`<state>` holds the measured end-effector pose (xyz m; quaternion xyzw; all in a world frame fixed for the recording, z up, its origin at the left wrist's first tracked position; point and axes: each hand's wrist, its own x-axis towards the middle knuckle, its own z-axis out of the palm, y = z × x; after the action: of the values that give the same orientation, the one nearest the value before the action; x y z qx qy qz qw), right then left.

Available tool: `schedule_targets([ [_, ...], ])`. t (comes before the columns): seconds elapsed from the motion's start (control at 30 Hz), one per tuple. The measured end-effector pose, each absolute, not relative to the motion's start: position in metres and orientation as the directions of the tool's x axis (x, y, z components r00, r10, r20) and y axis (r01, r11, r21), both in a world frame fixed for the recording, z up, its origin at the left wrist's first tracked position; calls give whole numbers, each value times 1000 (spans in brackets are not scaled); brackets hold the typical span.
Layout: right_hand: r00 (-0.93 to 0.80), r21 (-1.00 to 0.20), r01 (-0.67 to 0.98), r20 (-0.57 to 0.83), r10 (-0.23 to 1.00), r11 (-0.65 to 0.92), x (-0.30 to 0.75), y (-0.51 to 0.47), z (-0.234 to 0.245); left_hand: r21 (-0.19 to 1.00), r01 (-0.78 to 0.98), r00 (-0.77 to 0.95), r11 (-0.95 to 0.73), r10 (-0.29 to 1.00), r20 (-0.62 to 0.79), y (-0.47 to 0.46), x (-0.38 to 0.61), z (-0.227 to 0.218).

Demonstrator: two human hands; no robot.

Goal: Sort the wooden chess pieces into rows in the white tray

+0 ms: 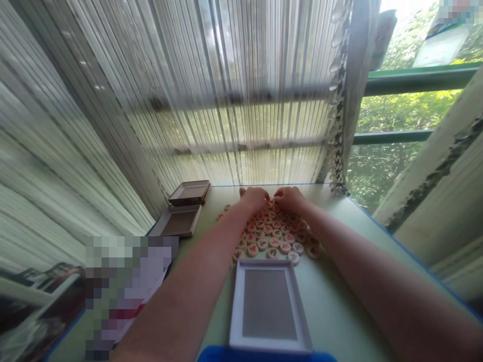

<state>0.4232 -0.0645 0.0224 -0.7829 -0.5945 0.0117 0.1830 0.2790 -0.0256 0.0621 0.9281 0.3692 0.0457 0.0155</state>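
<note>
A spread of round, pale Chinese chess pieces [267, 230] with red or dark characters lies on the pale green table. My left hand [257, 198] is at the far edge of the spread, its fingers curled together among the pieces. Close beside it on the right, my right hand [290, 198] has its fingertips drawn together by the far pieces. Whatever either hand grips is too small and too covered to make out. Between my forearms, an open white box tray [236, 306] with a grey bottom stands nearer to me than the pieces.
On the left of the table [328, 296] are a brown-edged shallow box [189, 192] and a second open tray [196, 221]. A blue object [267, 354] shows at the bottom edge. Sheer striped curtains [241, 120] hang behind the table; a window is at right.
</note>
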Motion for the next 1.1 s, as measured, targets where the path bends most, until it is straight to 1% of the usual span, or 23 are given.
schedule_targets([
  [0.1,283,-301,929,200,938,-216,417,-66,23,75,684,726,-726,687,31,-22,279,58],
  [0.2,277,-273,936,182,944,-222,411,-66,24,149,681,723,-717,690,15,-17,279,52],
  [0.27,285,-274,934,187,940,-229,409,-65,24,199,677,721,-709,693,18,-15,279,50],
  [0.33,302,-311,922,202,932,-231,408,-64,24,233,673,718,-702,696,21,-14,279,50],
  [0.4,314,-376,901,217,924,-217,408,-63,24,253,666,719,-702,694,33,-15,278,51],
  [0.5,290,-455,878,259,921,-148,409,-64,25,248,656,726,-713,686,54,-16,278,55],
  [0.63,247,-448,889,305,920,-90,410,-65,27,206,650,738,-732,673,61,-18,278,60],
  [0.73,251,-471,876,266,931,-102,412,-66,29,192,661,730,-726,681,61,-19,278,61],
  [0.83,298,-525,838,213,931,-148,418,-69,36,195,662,730,-723,682,51,-20,278,61],
  [0.93,387,-564,801,230,893,-202,429,-78,47,200,663,730,-722,682,42,-22,277,63],
  [1.0,422,-535,805,208,883,-259,435,-88,55,200,660,736,-724,677,24,-25,276,67],
  [1.1,419,-391,847,75,905,-360,437,-107,64,198,650,749,-734,662,-5,-32,276,73],
])
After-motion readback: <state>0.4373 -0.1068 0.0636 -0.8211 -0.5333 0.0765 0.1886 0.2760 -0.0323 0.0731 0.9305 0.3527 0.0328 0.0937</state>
